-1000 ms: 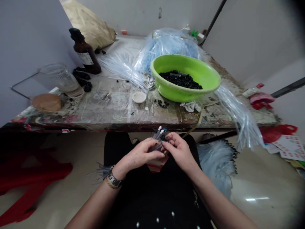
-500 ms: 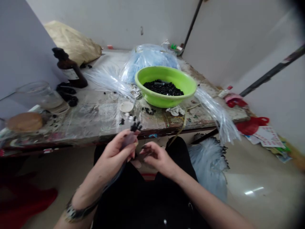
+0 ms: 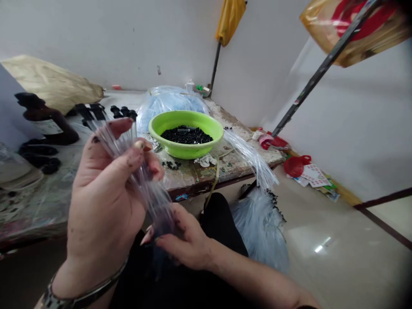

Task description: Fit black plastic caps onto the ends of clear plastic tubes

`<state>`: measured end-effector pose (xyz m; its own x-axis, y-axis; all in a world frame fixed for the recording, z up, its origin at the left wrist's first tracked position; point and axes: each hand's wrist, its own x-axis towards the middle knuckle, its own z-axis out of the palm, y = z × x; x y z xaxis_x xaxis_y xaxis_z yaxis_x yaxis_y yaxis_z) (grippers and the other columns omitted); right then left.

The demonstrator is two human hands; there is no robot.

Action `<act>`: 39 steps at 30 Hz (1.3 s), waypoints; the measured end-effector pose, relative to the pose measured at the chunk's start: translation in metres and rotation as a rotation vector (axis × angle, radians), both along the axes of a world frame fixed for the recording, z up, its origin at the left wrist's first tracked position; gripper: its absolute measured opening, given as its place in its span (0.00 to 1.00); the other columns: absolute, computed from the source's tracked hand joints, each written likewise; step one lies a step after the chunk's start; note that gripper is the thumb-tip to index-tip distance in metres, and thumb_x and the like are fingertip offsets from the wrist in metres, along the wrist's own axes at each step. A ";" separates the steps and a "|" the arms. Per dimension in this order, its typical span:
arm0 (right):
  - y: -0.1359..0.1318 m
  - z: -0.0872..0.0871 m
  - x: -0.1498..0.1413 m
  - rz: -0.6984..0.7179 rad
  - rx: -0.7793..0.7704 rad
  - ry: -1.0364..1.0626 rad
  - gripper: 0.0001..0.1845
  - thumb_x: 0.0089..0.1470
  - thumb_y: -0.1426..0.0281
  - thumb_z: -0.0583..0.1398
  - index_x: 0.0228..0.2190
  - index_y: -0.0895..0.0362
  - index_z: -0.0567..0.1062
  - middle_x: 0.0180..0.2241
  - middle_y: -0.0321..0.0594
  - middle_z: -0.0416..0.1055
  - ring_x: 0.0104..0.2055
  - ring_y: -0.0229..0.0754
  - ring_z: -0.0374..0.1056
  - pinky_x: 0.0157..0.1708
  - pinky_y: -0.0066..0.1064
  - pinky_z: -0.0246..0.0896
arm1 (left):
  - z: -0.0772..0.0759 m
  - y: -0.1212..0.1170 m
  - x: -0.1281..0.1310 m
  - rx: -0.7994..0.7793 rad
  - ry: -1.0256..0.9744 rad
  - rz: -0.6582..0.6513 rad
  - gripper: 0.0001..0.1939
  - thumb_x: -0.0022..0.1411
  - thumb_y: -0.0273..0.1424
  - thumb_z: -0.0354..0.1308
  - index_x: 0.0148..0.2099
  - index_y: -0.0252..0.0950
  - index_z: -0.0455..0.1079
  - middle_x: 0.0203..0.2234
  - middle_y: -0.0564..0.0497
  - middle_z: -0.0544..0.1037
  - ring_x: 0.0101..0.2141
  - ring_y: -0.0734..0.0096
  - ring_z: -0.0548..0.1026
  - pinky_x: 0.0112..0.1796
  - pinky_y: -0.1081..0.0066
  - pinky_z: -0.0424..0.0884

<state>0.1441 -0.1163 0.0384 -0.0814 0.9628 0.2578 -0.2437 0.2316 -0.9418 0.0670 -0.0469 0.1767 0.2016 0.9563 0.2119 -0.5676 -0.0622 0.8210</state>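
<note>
A bundle of clear plastic tubes [image 3: 146, 189] with black fittings on their upper ends runs at a slant between my two hands. My left hand [image 3: 106, 184], raised close to the camera, is closed round the upper part, below the black tips. Lower down, my right hand [image 3: 186, 238] wraps the same bundle above my lap. The bundle's lower end is dim and blurred against dark clothing. Beyond my hands a green basin [image 3: 186, 150] on the worktable holds many small black pieces [image 3: 186, 135].
Clear tubes [image 3: 251, 156] hang over the right edge of the table [image 3: 180, 176]. A large tube bundle with black tips [image 3: 260, 231] stands on the floor below. Bluish tubes [image 3: 174, 101] lie behind the basin. At left are a dark bottle [image 3: 48, 122] and a glass jar [image 3: 19, 171].
My left hand has risen toward the camera with the bundle. My right hand, formerly apart with fingers curled, now grips its lower part. The view has swung right.
</note>
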 end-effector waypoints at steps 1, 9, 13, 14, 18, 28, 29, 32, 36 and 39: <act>-0.004 0.005 0.006 -0.023 -0.009 0.051 0.20 0.53 0.58 0.62 0.44 0.52 0.65 0.33 0.36 0.72 0.36 0.41 0.71 0.44 0.39 0.66 | 0.002 0.002 0.006 -0.011 -0.035 -0.028 0.16 0.57 0.17 0.55 0.42 0.42 0.73 0.28 0.53 0.72 0.26 0.74 0.69 0.26 0.74 0.69; -0.045 0.042 0.068 -0.149 -0.154 0.067 0.17 0.54 0.59 0.63 0.43 0.52 0.67 0.29 0.32 0.65 0.20 0.30 0.57 0.20 0.25 0.52 | 0.000 0.015 0.061 -0.106 -0.080 -0.301 0.10 0.61 0.23 0.57 0.46 0.38 0.68 0.28 0.55 0.73 0.27 0.76 0.75 0.30 0.72 0.75; -0.069 0.053 0.106 -0.235 -0.172 0.063 0.14 0.56 0.60 0.62 0.40 0.53 0.68 0.30 0.33 0.65 0.20 0.28 0.56 0.19 0.24 0.49 | -0.010 0.016 0.082 -0.151 -0.009 -0.507 0.16 0.62 0.31 0.60 0.52 0.39 0.64 0.33 0.50 0.75 0.32 0.66 0.78 0.31 0.67 0.77; -0.074 0.056 0.115 -0.262 -0.185 0.047 0.12 0.56 0.61 0.62 0.40 0.54 0.68 0.30 0.33 0.66 0.20 0.28 0.57 0.19 0.24 0.49 | -0.013 0.016 0.085 -0.167 0.007 -0.551 0.19 0.62 0.33 0.60 0.54 0.39 0.63 0.35 0.49 0.76 0.33 0.65 0.78 0.30 0.67 0.77; -0.090 0.070 0.150 -0.385 -0.242 -0.016 0.11 0.56 0.61 0.62 0.37 0.54 0.70 0.31 0.35 0.67 0.20 0.28 0.57 0.20 0.26 0.50 | -0.031 0.015 0.093 -0.235 0.073 -0.675 0.24 0.60 0.34 0.62 0.57 0.43 0.61 0.42 0.48 0.75 0.36 0.64 0.78 0.32 0.64 0.78; -0.073 0.116 0.243 -0.734 -0.258 -0.187 0.10 0.49 0.63 0.64 0.30 0.54 0.70 0.25 0.34 0.63 0.18 0.31 0.54 0.16 0.27 0.47 | -0.092 -0.006 0.061 -0.236 0.442 -0.925 0.18 0.54 0.32 0.65 0.48 0.37 0.73 0.42 0.43 0.77 0.36 0.65 0.77 0.34 0.69 0.73; -0.067 0.118 0.254 -0.734 -0.254 -0.207 0.09 0.50 0.63 0.63 0.30 0.54 0.70 0.25 0.33 0.63 0.19 0.31 0.54 0.17 0.26 0.48 | -0.103 -0.007 0.056 -0.254 0.476 -0.953 0.17 0.54 0.33 0.65 0.47 0.36 0.74 0.41 0.43 0.78 0.34 0.67 0.77 0.34 0.69 0.72; -0.042 0.119 0.286 -0.685 -0.259 -0.307 0.09 0.51 0.64 0.63 0.31 0.54 0.69 0.24 0.32 0.62 0.20 0.31 0.55 0.17 0.25 0.48 | -0.145 -0.005 0.040 -0.352 0.555 -0.940 0.20 0.49 0.37 0.69 0.45 0.37 0.75 0.39 0.45 0.79 0.32 0.69 0.77 0.33 0.71 0.71; 0.004 0.112 0.321 -0.688 -0.248 -0.529 0.08 0.52 0.65 0.61 0.31 0.56 0.68 0.24 0.31 0.63 0.20 0.31 0.56 0.18 0.24 0.50 | -0.196 0.003 0.010 -0.478 0.632 -0.777 0.28 0.39 0.48 0.72 0.42 0.38 0.76 0.36 0.45 0.80 0.28 0.66 0.76 0.27 0.70 0.68; 0.044 0.107 0.343 -0.789 -0.312 -0.872 0.04 0.59 0.69 0.54 0.34 0.57 0.67 0.24 0.32 0.64 0.19 0.31 0.58 0.19 0.24 0.54 | -0.219 0.004 -0.017 -0.574 0.681 -0.616 0.31 0.37 0.53 0.71 0.42 0.41 0.76 0.37 0.46 0.81 0.29 0.61 0.77 0.29 0.66 0.71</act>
<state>0.4869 -0.0725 0.1457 0.5241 0.8370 0.1573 0.6047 -0.2356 -0.7608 0.0501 -0.0433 -0.0419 0.5873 0.5713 -0.5733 0.2165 0.5717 0.7914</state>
